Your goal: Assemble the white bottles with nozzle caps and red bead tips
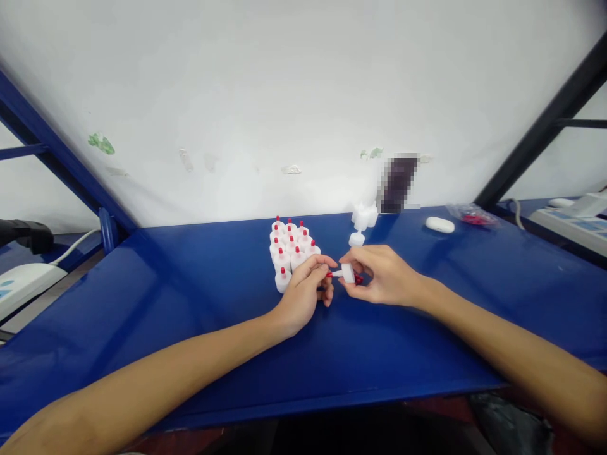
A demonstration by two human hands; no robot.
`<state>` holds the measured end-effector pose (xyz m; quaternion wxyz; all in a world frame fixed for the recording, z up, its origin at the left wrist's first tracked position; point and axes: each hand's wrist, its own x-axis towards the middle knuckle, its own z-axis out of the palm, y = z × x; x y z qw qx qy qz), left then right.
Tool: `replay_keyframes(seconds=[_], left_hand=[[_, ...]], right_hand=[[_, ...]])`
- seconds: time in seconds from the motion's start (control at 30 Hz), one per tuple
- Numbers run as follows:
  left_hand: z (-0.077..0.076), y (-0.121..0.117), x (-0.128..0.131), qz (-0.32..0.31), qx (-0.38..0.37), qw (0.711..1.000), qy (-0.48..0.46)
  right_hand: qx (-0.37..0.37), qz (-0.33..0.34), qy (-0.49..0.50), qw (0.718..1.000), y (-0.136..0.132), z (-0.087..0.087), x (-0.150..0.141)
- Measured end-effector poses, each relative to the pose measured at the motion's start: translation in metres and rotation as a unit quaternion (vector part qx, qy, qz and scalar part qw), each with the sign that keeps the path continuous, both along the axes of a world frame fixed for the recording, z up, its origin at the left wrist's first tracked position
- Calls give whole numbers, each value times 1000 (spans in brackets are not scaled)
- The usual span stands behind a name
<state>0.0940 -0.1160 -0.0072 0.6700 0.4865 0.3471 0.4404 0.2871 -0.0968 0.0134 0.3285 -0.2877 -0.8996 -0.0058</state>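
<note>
My right hand point(384, 276) is closed round a small white bottle point(347, 273) that lies on its side, its neck pointing left. My left hand point(306, 292) pinches a small red cap point(329, 274) at the bottle's neck. Something small and red point(358, 279) shows under my right fingers; I cannot make out what it is. Just left of my hands stand several small white bottles with red caps point(290, 249), packed in rows on the blue table point(190, 297). Behind my right hand a few uncapped white bottles point(363, 219) stand near the wall.
A white oval object point(439, 224) and a clear bag with red pieces point(474, 218) lie at the back right. A blurred dark object point(398, 183) leans on the white wall. A white device point(576, 218) sits far right. A cable and white box point(23, 284) lie left.
</note>
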Motion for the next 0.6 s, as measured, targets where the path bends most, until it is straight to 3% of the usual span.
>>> replay_keyframes(seconds=[0.27,0.6], left_hand=[[0,0,-3,-24,12,999,-36],[-11,-4,2,-58,66,995,36]], right_hand=[[13,5,4,1000,5,-1,3],[67,11,70,995,-2,-1,-6]])
